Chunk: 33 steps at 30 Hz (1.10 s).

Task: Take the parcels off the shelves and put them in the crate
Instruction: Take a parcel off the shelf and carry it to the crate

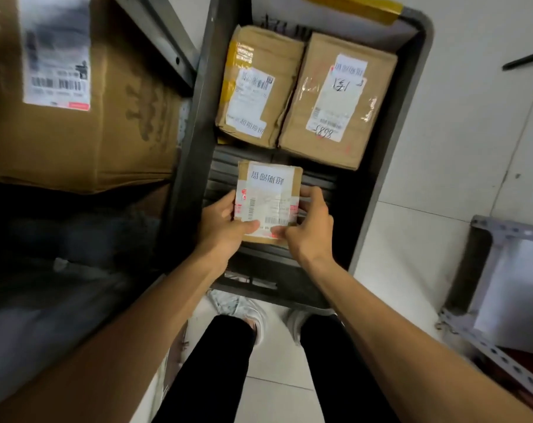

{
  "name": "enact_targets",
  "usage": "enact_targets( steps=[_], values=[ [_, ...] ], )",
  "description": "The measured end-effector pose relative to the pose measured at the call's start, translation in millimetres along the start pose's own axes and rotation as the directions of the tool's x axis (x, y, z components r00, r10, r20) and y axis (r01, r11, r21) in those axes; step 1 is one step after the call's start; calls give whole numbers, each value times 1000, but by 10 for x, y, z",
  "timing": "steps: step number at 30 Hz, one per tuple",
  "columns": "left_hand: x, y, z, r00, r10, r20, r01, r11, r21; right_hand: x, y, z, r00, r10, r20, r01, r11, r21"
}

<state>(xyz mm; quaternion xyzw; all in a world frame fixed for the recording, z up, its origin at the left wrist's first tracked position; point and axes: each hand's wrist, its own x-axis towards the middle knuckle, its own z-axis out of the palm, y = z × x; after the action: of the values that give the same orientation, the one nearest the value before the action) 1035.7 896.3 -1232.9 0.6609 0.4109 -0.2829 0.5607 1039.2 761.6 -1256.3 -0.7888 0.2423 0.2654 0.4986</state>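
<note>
Standing on a white tiled floor, the person faces a dark crate set against a shelf bearing a large box. Both hands clamp one small parcel above the crate's near half, left hand on its left edge, right hand on its right. At the far end a creased parcel and a taped parcel lie touching; bare crate bottom shows before them, and open floor runs right to a metal rack.

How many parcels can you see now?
4: a large parcel at left, a yellow-taped parcel beside a wider parcel at the crate's far end, a small parcel between left hand and right hand. Others may be hidden.
</note>
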Motion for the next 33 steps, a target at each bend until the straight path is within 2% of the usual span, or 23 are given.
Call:
enact_targets(
  steps=[4, 8, 12, 14, 16, 19, 21, 24, 28, 33],
  values=[
    [339, -138, -35, 1000, -11, 14, 10, 999, 39, 316, 133, 254, 998, 53, -16, -54, 998, -17],
    [688, -99, -81, 1000, -15, -2, 15, 1000, 15, 618, 168, 522, 999, 29, -40, -30, 999, -31],
    [972, -4, -147, 999, 37, -40, -34, 997, 75, 935, 142, 799, 999, 16, -48, -14, 998, 55],
    [1036, 26, -148, 996, 64, -66, -57, 992, 114, 1066, 109, 903, 994, 82, 68, -89, 990, 111],
    [1010, 38, -133, 994, 93, -64, -80, 980, 184, 1154, 65, 929, 963, 159, 218, -174, 983, 53],
    [896, 69, -93, 991, 125, -55, -101, 939, 328, 1158, -45, 740, 920, 224, 322, -224, 974, -39],
    [796, 141, -89, 988, 149, -43, -117, 901, 417, 1060, -158, 541, 917, 210, 340, -147, 969, -201],
    [600, 365, -95, 984, 178, -15, -146, 849, 507, 804, -404, 216, 918, 92, 387, 80, 910, -408],
    [247, 844, -77, 974, 227, -20, -176, 802, 571, 409, -925, -323, 873, -40, 485, 356, 732, -581],
    [-530, 1682, -16, 952, 290, 99, -273, 657, 703, -121, -1812, -1111, 837, -84, 540, 505, 500, -704]
  ],
)
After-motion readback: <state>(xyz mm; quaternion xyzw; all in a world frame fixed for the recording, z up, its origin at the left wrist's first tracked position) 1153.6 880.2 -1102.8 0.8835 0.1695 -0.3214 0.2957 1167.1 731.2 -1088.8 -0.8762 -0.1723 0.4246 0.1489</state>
